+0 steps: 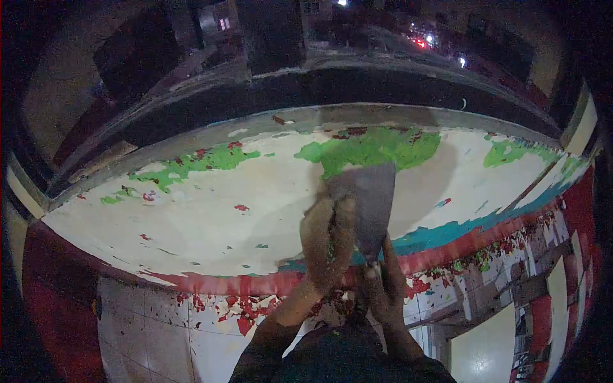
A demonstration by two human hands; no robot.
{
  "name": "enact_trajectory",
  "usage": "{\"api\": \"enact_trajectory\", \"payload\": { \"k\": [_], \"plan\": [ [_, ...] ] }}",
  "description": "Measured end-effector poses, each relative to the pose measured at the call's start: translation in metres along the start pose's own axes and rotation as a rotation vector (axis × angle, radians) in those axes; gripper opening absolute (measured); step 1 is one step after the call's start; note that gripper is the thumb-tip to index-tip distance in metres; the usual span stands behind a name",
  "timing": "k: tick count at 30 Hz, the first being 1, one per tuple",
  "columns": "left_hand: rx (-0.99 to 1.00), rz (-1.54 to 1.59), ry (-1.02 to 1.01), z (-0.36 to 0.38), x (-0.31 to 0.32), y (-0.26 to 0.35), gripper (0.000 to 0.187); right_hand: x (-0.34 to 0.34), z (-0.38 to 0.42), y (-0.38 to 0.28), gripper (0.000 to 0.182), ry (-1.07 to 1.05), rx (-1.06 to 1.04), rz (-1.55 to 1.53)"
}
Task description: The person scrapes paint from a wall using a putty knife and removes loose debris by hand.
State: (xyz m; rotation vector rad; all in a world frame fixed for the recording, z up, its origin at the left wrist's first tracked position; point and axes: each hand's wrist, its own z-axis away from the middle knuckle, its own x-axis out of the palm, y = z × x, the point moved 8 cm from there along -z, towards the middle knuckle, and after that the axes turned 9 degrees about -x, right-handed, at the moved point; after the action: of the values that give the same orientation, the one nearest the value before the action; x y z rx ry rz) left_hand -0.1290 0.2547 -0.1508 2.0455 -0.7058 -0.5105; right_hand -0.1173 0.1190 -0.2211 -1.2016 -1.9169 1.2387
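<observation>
A wide-bladed paint scraper [375, 204] lies against the curved sill, its broad edge at the lower border of a green paint patch [377, 150]. My right hand [386, 290] is closed round its handle, below the blade. My left hand [325, 239] has its fingers curled at the blade's left side and overlaps that edge; the exact contact is partly hidden. Around both hands the sill [211, 210] shows a pale, scraped surface. Teal [447, 235] and red paint [440, 256] run along its near edge.
Red and pale paint flakes [246, 309] lie on the tiled floor [147, 319] below. A dark window frame [319, 86] borders the sill's far side, with night lights beyond. Pale panels [482, 345] stand at lower right. More green paint [191, 167] remains at left.
</observation>
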Motion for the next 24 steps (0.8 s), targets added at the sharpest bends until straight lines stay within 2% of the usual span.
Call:
{"api": "enact_trajectory", "payload": {
  "k": [4, 7, 10, 12, 16, 19, 23, 24],
  "plan": [
    [-0.027, 0.007, 0.011, -0.001, -0.003, -0.001, 0.030, -0.002, 0.006, -0.003, 0.056, -0.029, -0.124, 0.097],
    [-0.019, 0.003, 0.018, 0.003, -0.003, -0.009, 0.031, 0.001, 0.012, 0.004, 0.056, 0.014, 0.067, -0.101],
    [-0.098, 0.085, -0.005, 0.000, -0.003, -0.008, 0.031, 0.005, -0.001, -0.007, 0.055, -0.028, 0.099, 0.013],
    [-0.137, 0.103, -0.037, -0.001, -0.005, -0.007, 0.030, 0.001, 0.010, -0.003, 0.055, -0.028, 0.030, 0.049],
    [0.023, -0.031, -0.015, 0.005, -0.006, -0.011, 0.029, 0.005, 0.007, -0.003, 0.055, 0.013, -0.015, -0.046],
    [-0.109, 0.106, -0.084, -0.004, -0.007, -0.014, 0.028, 0.012, 0.005, 0.001, 0.055, -0.043, -0.001, -0.104],
    [0.022, -0.005, -0.045, 0.008, -0.001, -0.013, 0.030, 0.012, 0.014, 0.003, 0.056, 0.029, 0.098, -0.206],
    [0.170, -0.064, -0.007, 0.004, -0.005, 0.001, 0.031, 0.015, 0.010, 0.003, 0.056, 0.045, 0.115, -0.237]
  ]
}}
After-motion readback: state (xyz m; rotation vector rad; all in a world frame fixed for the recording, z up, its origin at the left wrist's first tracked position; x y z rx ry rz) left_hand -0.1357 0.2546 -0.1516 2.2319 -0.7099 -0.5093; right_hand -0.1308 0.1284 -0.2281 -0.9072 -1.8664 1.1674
